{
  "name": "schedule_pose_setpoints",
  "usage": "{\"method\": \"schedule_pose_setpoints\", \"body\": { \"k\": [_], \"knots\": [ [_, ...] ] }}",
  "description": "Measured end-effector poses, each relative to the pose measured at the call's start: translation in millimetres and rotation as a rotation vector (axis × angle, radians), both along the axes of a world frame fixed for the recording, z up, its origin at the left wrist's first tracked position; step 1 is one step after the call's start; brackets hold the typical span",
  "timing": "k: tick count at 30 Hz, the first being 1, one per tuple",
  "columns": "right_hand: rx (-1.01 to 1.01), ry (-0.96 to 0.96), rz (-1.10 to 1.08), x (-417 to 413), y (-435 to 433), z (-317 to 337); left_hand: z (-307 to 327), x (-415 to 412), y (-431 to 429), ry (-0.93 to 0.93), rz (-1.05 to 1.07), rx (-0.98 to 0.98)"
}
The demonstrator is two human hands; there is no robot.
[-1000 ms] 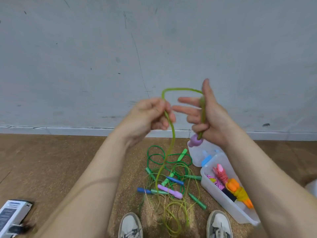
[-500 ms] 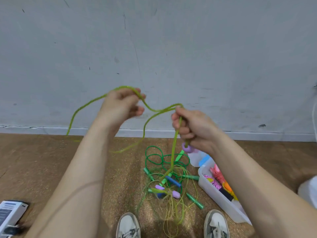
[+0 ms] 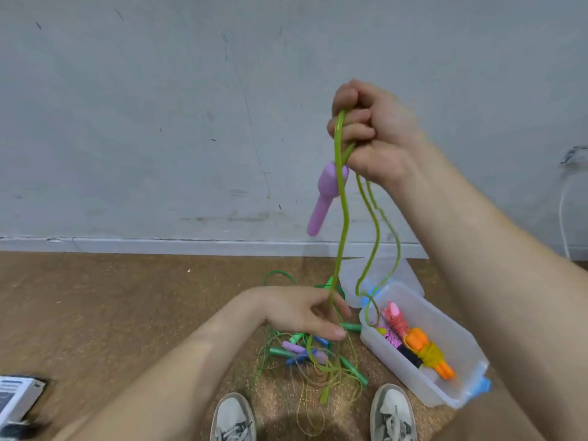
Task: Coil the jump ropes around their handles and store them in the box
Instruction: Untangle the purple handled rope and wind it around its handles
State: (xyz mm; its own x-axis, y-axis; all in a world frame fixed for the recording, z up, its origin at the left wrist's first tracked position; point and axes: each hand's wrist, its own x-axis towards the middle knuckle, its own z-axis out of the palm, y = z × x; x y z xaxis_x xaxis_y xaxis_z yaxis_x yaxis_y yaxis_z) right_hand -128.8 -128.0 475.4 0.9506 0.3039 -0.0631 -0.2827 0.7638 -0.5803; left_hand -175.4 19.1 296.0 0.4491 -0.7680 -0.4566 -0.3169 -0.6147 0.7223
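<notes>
My right hand point(image 3: 372, 135) is raised in front of the wall and grips several loops of a light green jump rope point(image 3: 342, 218). The rope's purple handle point(image 3: 323, 198) hangs just below that fist. One strand drops straight down past my left hand point(image 3: 302, 313), which is low over the floor with relaxed fingers; the strand runs between its fingers and thumb. The rope's other purple handle point(image 3: 294, 347) lies in the tangle of ropes point(image 3: 318, 361) on the floor. A clear plastic box point(image 3: 445, 396) at the right holds coiled orange point(image 3: 426, 354) and pink point(image 3: 394, 319) ropes.
The box's clear lid point(image 3: 385, 272) lies behind it by the wall. My two shoes point(image 3: 234, 418) stand just below the tangle. A white and black device point(image 3: 19, 396) sits at the bottom left. A white cable point(image 3: 563, 224) runs down the wall at the right.
My right hand has risen with the gathered rope, and the purple handle now dangles free below it. My left hand dropped from chest height to just above the floor pile.
</notes>
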Motion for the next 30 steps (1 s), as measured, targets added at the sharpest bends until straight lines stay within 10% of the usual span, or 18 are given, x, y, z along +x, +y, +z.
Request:
{"method": "schedule_pose_setpoints", "body": {
  "k": [4,14,30],
  "knots": [
    [-0.011,-0.066,-0.056,3.2,-10.9,25.5,-35.7,-0.7,-4.6,-0.184,0.062,0.104],
    [-0.683,0.078,0.034,-10.4,-23.5,-75.4,65.7,19.8,17.3,0.482,0.828,-1.107],
    [-0.851,-0.110,0.308,-64.2,27.9,-164.6,90.2,49.7,42.7,0.721,1.051,-1.777]
  ]
}}
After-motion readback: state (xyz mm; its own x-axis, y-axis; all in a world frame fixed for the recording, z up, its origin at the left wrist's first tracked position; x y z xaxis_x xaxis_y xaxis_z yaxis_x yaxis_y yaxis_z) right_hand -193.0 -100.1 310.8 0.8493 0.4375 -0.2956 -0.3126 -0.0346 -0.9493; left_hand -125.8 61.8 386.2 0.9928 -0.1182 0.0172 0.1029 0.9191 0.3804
